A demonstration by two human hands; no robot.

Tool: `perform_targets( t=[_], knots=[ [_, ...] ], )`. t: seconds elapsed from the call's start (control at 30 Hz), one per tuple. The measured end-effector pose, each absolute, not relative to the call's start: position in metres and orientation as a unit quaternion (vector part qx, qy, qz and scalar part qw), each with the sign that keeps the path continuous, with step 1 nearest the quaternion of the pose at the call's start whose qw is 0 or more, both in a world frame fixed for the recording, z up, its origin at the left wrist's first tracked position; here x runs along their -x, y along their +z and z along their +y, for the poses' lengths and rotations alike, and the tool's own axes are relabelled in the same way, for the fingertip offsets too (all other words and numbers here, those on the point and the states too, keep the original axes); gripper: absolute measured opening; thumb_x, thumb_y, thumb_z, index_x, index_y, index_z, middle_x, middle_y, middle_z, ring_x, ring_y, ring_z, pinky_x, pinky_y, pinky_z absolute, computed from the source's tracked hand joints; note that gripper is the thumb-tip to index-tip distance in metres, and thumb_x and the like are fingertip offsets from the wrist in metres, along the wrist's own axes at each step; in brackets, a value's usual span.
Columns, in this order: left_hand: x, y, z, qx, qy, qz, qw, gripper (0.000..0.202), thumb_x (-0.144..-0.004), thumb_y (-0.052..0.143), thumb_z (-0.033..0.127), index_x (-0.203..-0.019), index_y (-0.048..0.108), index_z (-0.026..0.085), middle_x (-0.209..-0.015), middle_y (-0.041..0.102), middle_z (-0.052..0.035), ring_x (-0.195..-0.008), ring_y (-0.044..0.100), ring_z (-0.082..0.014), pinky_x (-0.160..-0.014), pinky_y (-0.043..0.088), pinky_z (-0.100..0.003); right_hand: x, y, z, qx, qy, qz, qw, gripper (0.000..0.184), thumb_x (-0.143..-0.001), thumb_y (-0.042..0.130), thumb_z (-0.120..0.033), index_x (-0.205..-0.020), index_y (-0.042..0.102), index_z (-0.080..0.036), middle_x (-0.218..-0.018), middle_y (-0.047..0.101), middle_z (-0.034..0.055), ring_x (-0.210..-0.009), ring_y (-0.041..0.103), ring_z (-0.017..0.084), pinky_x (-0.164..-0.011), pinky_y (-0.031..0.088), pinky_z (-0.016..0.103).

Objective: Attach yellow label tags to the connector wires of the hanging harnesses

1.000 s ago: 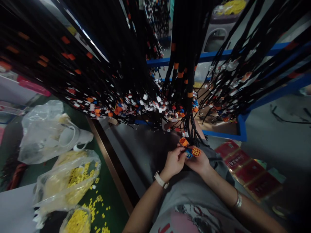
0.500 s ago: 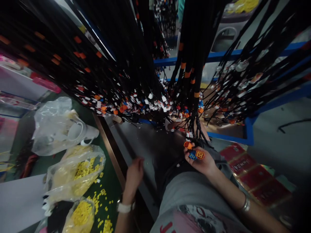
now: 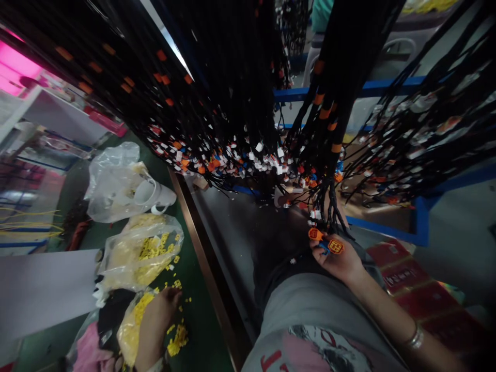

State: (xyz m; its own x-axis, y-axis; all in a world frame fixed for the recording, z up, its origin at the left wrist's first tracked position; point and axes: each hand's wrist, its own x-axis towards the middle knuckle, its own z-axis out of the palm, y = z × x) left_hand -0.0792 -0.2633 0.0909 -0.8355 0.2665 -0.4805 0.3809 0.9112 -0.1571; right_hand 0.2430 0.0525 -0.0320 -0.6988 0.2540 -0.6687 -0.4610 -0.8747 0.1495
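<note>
the left hand [image 3: 155,320] has gone from the bench [image 3: 199,243] edge onto the yellow clips [image 3: 176,338], its grip unclear; the right hand [image 3: 343,261] clasps the connectors [image 3: 329,244] face-up over the lap [image 3: 294,305], sockets in view.

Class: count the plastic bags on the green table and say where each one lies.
3: a clear bag farthest, a yellow-parts bag mid-table, a second yellow-parts bag nearest, beside the left hand. Others may be hidden.

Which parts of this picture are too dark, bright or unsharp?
Head view: dim overall; the black harnesses lose detail; pink glare at upper left; the left hand by the yellow parts looks soft; the orange connectors in the right hand are clear.
</note>
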Motion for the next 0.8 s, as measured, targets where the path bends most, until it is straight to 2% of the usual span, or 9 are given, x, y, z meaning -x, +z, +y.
perform_targets(
  t=[0.2,0.47,0.67,0.8],
  knots=[
    [0.091,0.094,-0.244,-0.15,-0.118,0.977,0.096,0.04,-0.084,0.038,0.04,-0.103,0.065,0.018,-0.096,0.069,-0.0129,-0.089,0.063,-0.0291,-0.071,0.044,-0.033,-0.243,-0.03,0.052,0.342,0.912,0.119,0.193,0.012,-0.072,0.048,-0.011,-0.077,0.056,-0.019,-0.08,0.061,0.0054,-0.065,0.057,0.014,-0.046,0.048,0.023],
    [0.105,0.065,-0.216,-0.138,-0.091,0.985,0.056,0.042,-0.084,0.04,0.038,-0.111,0.062,0.015,-0.101,0.067,-0.0163,-0.091,0.062,-0.0293,-0.071,0.045,-0.034,-0.246,-0.022,0.047,0.335,0.91,0.135,0.202,0.013,-0.078,0.047,-0.011,-0.083,0.056,-0.018,-0.081,0.062,0.0039,-0.065,0.058,0.013,-0.047,0.048,0.022],
    [0.109,0.061,-0.22,-0.136,-0.078,0.986,0.051,0.038,-0.083,0.041,0.037,-0.102,0.066,0.015,-0.096,0.068,-0.0157,-0.087,0.062,-0.0306,-0.068,0.045,-0.035,-0.245,-0.024,0.047,0.332,0.915,0.109,0.203,0.007,-0.08,0.056,-0.018,-0.086,0.057,-0.019,-0.085,0.065,0.0026,-0.066,0.06,0.013,-0.048,0.049,0.021],
    [0.1,0.069,-0.21,-0.15,0.0,0.989,-0.002,0.039,-0.082,0.044,0.037,-0.101,0.065,0.011,-0.095,0.068,-0.0153,-0.089,0.062,-0.0294,-0.075,0.046,-0.036,-0.246,-0.03,0.045,0.348,0.91,0.088,0.207,0.016,-0.075,0.061,-0.011,-0.088,0.059,-0.02,-0.087,0.066,0.0034,-0.071,0.062,0.014,-0.052,0.052,0.023]
  ],
)
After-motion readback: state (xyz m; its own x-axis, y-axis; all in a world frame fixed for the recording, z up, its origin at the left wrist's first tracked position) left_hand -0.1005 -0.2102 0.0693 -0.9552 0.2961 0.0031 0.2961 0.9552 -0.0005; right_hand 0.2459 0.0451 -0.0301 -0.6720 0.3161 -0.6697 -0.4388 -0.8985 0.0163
